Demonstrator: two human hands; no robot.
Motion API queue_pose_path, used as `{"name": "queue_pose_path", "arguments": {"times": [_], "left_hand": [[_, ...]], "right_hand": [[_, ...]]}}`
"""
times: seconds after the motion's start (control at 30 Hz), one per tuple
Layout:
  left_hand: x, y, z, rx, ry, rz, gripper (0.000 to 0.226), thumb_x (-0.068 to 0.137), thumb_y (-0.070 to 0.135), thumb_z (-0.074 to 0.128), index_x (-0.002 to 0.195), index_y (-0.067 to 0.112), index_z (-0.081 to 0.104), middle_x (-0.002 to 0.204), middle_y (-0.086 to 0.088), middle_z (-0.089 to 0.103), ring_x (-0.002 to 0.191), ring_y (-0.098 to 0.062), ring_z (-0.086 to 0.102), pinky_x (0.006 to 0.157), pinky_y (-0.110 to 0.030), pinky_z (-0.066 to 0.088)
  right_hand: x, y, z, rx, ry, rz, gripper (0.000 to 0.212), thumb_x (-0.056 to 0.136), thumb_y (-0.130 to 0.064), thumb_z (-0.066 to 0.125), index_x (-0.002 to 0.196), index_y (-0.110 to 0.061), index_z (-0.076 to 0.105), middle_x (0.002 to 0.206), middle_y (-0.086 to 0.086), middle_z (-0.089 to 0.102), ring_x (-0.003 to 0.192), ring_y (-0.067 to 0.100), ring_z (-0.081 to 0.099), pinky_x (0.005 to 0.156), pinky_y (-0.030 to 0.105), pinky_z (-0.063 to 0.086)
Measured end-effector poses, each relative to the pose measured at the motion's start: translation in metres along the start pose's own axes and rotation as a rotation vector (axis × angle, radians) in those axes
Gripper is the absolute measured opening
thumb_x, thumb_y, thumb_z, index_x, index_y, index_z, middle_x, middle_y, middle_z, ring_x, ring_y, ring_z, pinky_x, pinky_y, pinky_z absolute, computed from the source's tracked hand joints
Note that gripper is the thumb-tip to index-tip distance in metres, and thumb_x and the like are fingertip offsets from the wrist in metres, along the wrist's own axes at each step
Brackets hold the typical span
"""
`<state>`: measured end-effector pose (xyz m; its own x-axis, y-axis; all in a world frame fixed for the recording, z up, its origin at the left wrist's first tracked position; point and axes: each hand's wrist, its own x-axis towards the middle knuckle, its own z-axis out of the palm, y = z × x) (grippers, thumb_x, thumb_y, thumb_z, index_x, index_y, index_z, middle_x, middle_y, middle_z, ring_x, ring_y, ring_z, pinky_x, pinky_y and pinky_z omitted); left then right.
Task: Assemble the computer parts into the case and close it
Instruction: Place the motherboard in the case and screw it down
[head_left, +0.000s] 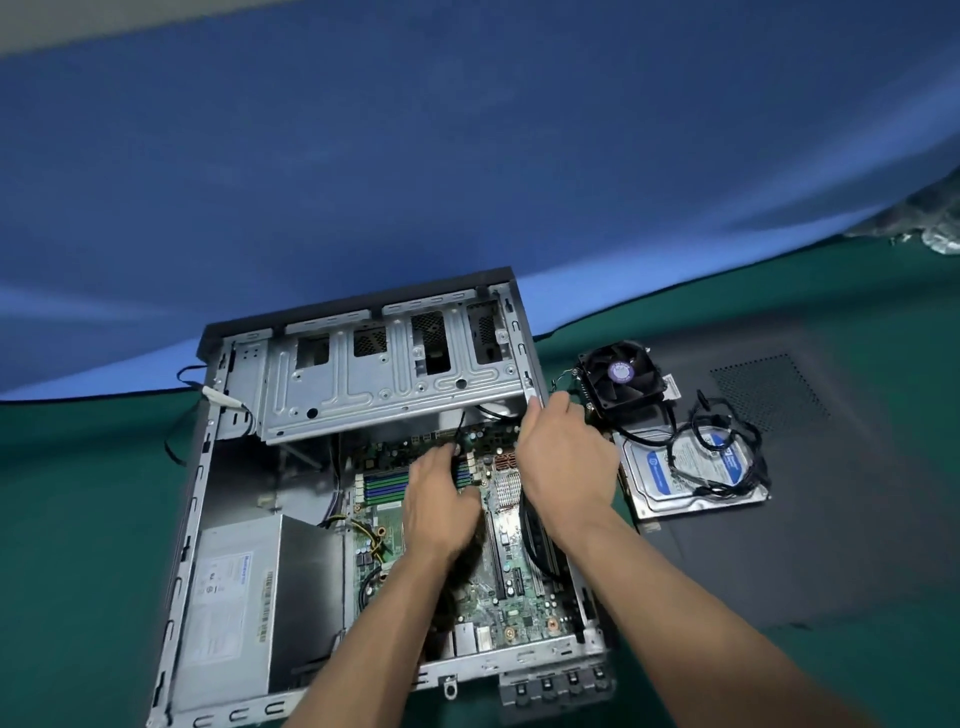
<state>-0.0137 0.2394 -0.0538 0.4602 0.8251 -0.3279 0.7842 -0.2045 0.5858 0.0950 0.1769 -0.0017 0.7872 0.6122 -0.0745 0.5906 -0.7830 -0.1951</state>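
An open computer case lies flat on the green mat, with its silver drive cage raised at the far end. Inside are the green motherboard and a grey power supply. My left hand reaches down over the memory slots, its fingertips at a thin black cable near the board's far edge. My right hand is above the case's right side, fingers curled at the drive cage's right corner. Outside the case to the right sit a black cooler fan and a hard drive under tangled black cables.
The dark side panel lies on the mat right of the case, under the hard drive. A white-tipped cable hangs over the case's left wall. A blue backdrop rises behind. Crumpled plastic lies at the far right.
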Motion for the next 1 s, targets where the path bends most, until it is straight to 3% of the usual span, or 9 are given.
{"name": "queue_pose_path", "arguments": {"times": [0.17, 0.27, 0.37, 0.47, 0.6, 0.73, 0.9, 0.93, 1.0], "left_hand": [[0.018, 0.001, 0.010, -0.022, -0.041, -0.132, 0.059, 0.086, 0.020, 0.061, 0.139, 0.013, 0.036, 0.131, -0.012, 0.041, 0.120, -0.030, 0.042, 0.103, -0.047, 0.038], [0.023, 0.002, 0.014, -0.067, -0.045, -0.157, 0.055, 0.089, 0.024, 0.060, 0.138, 0.013, 0.038, 0.131, -0.010, 0.039, 0.124, -0.030, 0.034, 0.106, -0.047, 0.030], [0.022, 0.004, 0.014, -0.020, 0.014, -0.055, 0.041, 0.094, 0.030, 0.054, 0.132, 0.014, 0.050, 0.126, -0.005, 0.050, 0.122, -0.022, 0.037, 0.105, -0.038, 0.027], [0.019, 0.006, 0.007, -0.014, 0.149, 0.032, 0.023, 0.096, 0.030, 0.052, 0.108, 0.017, 0.066, 0.106, 0.000, 0.062, 0.103, -0.015, 0.047, 0.085, -0.028, 0.032], [0.004, 0.005, -0.004, -0.048, 0.098, 0.068, 0.020, 0.095, 0.036, 0.053, 0.096, 0.020, 0.064, 0.077, 0.009, 0.063, 0.067, -0.010, 0.055, 0.058, -0.025, 0.037], [-0.006, -0.002, -0.016, -0.058, 0.015, 0.064, 0.017, 0.096, 0.030, 0.052, 0.102, 0.021, 0.064, 0.079, 0.008, 0.067, 0.070, -0.013, 0.058, 0.066, -0.028, 0.045], [-0.024, -0.022, -0.038, 0.240, -0.015, -0.006, 0.022, 0.095, 0.034, 0.052, 0.080, 0.023, 0.063, 0.075, 0.009, 0.063, 0.077, -0.015, 0.058, 0.065, -0.028, 0.041], [-0.027, -0.026, -0.042, 0.150, -0.029, -0.036, 0.025, 0.096, 0.032, 0.052, 0.077, 0.020, 0.063, 0.070, 0.006, 0.064, 0.069, -0.016, 0.059, 0.061, -0.028, 0.042], [-0.033, -0.029, -0.052, -0.264, -0.087, -0.129, 0.026, 0.096, 0.024, 0.052, 0.079, 0.012, 0.066, 0.055, 0.001, 0.060, 0.046, -0.016, 0.052, 0.049, -0.027, 0.040]], "right_hand": [[0.003, 0.000, 0.004, 0.020, -0.005, 0.010, 0.038, 0.103, -0.037, 0.017, 0.108, -0.012, 0.047, 0.101, 0.003, 0.062, 0.074, 0.020, 0.065, 0.051, 0.026, 0.033], [0.004, 0.001, 0.003, 0.023, -0.004, 0.018, 0.037, 0.103, -0.036, 0.018, 0.107, -0.012, 0.047, 0.100, 0.004, 0.062, 0.073, 0.020, 0.064, 0.052, 0.026, 0.032], [0.005, 0.000, 0.003, 0.063, -0.018, 0.015, 0.037, 0.103, -0.036, 0.019, 0.107, -0.012, 0.047, 0.104, 0.005, 0.062, 0.077, 0.023, 0.063, 0.055, 0.028, 0.032], [0.006, 0.000, 0.002, 0.101, -0.023, 0.029, 0.037, 0.102, -0.036, 0.019, 0.106, -0.011, 0.047, 0.106, 0.007, 0.062, 0.082, 0.028, 0.064, 0.057, 0.031, 0.030], [0.005, 0.000, 0.002, 0.111, -0.012, 0.035, 0.038, 0.102, -0.036, 0.020, 0.105, -0.011, 0.048, 0.105, 0.009, 0.062, 0.082, 0.030, 0.064, 0.058, 0.031, 0.029], [0.005, 0.001, 0.001, 0.151, -0.007, 0.035, 0.040, 0.102, -0.036, 0.020, 0.105, -0.009, 0.050, 0.105, 0.010, 0.062, 0.083, 0.031, 0.062, 0.061, 0.031, 0.028], [0.003, 0.003, 0.000, 0.197, 0.016, 0.022, 0.038, 0.102, -0.034, 0.023, 0.110, -0.008, 0.050, 0.109, 0.011, 0.059, 0.090, 0.029, 0.058, 0.063, 0.031, 0.030], [0.002, 0.003, -0.001, 0.218, 0.025, 0.009, 0.036, 0.102, -0.034, 0.026, 0.112, -0.008, 0.049, 0.112, 0.010, 0.056, 0.096, 0.028, 0.055, 0.066, 0.031, 0.032], [0.000, 0.003, -0.004, 0.281, 0.053, -0.040, 0.035, 0.101, -0.035, 0.034, 0.119, -0.009, 0.047, 0.117, 0.009, 0.052, 0.105, 0.025, 0.047, 0.074, 0.032, 0.035]]}}
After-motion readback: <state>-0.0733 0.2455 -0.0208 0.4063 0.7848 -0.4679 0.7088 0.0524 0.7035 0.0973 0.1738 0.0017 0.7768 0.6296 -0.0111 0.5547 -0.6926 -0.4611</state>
